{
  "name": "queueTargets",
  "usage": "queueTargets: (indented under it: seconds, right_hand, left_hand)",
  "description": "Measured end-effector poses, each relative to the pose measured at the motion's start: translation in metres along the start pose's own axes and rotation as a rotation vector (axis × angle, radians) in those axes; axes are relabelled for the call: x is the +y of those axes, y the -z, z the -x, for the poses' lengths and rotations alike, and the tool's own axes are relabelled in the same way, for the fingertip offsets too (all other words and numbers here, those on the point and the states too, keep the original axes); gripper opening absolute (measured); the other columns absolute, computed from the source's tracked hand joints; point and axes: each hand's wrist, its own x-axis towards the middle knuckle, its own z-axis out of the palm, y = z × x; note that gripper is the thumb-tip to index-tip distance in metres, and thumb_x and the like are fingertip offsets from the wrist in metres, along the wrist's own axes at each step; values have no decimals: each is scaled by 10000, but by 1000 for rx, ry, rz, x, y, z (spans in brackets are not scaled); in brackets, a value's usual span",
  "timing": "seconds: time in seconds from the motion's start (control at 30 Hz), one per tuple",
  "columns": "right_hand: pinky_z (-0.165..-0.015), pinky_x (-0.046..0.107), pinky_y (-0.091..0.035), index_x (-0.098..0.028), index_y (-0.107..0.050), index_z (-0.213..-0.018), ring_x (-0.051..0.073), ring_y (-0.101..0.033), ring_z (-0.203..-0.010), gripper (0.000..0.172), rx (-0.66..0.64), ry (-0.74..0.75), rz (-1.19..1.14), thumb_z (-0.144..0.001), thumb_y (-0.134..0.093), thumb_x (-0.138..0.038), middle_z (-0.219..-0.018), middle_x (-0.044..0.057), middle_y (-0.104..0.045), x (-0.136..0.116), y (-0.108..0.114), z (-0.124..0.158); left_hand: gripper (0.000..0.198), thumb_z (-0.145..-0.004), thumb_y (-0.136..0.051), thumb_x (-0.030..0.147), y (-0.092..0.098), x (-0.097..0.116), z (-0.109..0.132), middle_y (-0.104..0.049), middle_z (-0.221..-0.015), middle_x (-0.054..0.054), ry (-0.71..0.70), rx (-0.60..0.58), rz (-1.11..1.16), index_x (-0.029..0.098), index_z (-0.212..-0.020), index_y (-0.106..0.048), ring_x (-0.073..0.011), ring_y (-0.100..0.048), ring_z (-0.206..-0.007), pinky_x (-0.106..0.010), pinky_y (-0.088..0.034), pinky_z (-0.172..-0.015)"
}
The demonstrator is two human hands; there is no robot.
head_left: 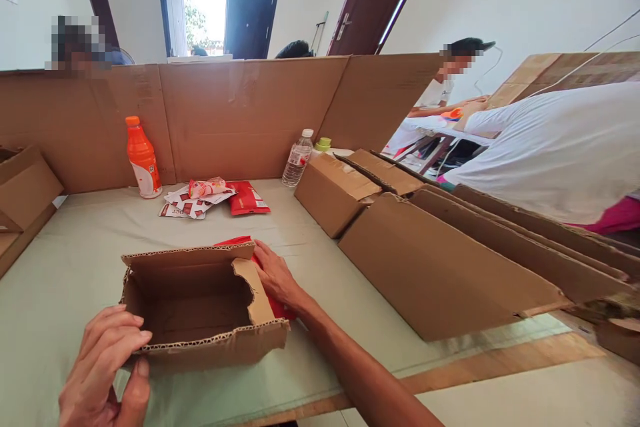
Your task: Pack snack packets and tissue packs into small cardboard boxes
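Right now a small box [200, 307] of raw corrugated cardboard sits open-topped near the front edge of the surface [75, 247], which is covered in a pale greenish, smooth sheet. The box's rim shows the wavy fluting along its cut edges, and its right flap has a rounded notch and stands up at a slant. The inside is bare brown board.

The left hand [107, 367] comes in low from the near side. Its fingers curl over the box's near-left corner while the thumb presses from below, so that grip is clamped on the cardboard wall. The right hand [275, 277] reaches across from the right on a straight forearm, palm down, fingers spread over a glossy red packet [281, 310] lying just beside the box's right flap. Whether that grip is closed on the packet or merely resting on it, I cannot tell.

Further back stand an orange bottle [143, 159] and a clear water bottle [298, 159], with crinkled red-and-white sachets [193, 200] between them. A cardboard wall [240, 113] fences the back, and larger cartons [333, 193] lie to the right.
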Motion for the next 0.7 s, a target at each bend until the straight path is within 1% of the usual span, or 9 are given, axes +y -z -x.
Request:
queueTargets:
  seconds: [0.07,0.13,0.2,0.27,0.37,0.47,0.53,0.57,0.7]
  right_hand:
    - [-1146,471,-368,-180,-508,-1485,294,-477,-1412,559,10,-79,-80,-1006,-383,-439,-1531,155,-525,6,8,5]
    - [-1098,473,-410,-159,-514,-1470,314,-568,-1312,606,3,-153,-166,-968,-452,-491,-1427,171,-616,11,16,9]
    - [-988,432,-485,-152,-519,-1458,304,-661,-1157,662,-12,-208,-252,-912,-533,-527,-1280,158,-702,15,21,11]
    - [-847,374,-528,-153,-540,-1428,275,-706,-1001,697,-28,-244,-333,-849,-602,-536,-1139,120,-747,17,24,10]
    - [-689,327,-525,-142,-617,-1308,255,-703,-862,670,-50,-265,-437,-758,-659,-522,-991,79,-751,16,24,8]
    - [-582,295,-495,-153,-694,-1055,233,-673,-767,482,-87,-251,-539,-730,-639,-504,-868,44,-721,12,24,6]
    - [-550,277,-468,-168,-681,-883,210,-644,-720,369,-103,-233,-595,-731,-626,-499,-803,28,-695,9,25,7]
    - [-546,273,-458,-172,-667,-837,200,-629,-703,347,-105,-227,-618,-733,-625,-500,-783,24,-685,8,27,8]
    - [-551,280,-457,-181,-658,-845,188,-607,-665,369,-105,-216,-700,-735,-636,-532,-777,21,-689,5,33,13]
  left_hand:
    - [303,-802,-586,-2,2,1,1,-696,-937,-54,-4,3,-12,165,-1042,-668,-222,-670,-974,-437,-556,-931]
    - [302,-800,-587,-1,3,3,1,-710,-915,-51,-10,2,-15,176,-1028,-674,-223,-678,-955,-439,-567,-917]
    - [307,-794,-589,-11,4,4,1,-715,-911,-55,-10,4,-8,173,-1023,-676,-223,-680,-955,-438,-566,-922]
    - [309,-794,-589,-13,4,4,2,-714,-916,-59,-1,12,-4,171,-1026,-678,-226,-680,-962,-441,-564,-930]
    - [310,-795,-592,-10,2,4,2,-715,-912,-57,9,26,1,173,-1028,-683,-230,-686,-957,-447,-566,-928]
    - [309,-784,-591,-25,2,5,1,-708,-900,-54,-5,26,17,160,-1017,-678,-223,-681,-966,-438,-557,-947]
    - [305,-780,-589,-29,2,7,0,-703,-889,-52,-17,25,21,153,-1011,-674,-217,-678,-961,-432,-554,-951]
    - [301,-780,-589,-28,3,7,0,-702,-884,-50,-20,24,19,152,-1007,-672,-214,-677,-955,-429,-555,-949]
    - [301,-785,-582,-29,4,8,0,-704,-878,-49,-17,18,10,153,-1008,-671,-213,-677,-956,-431,-558,-945]
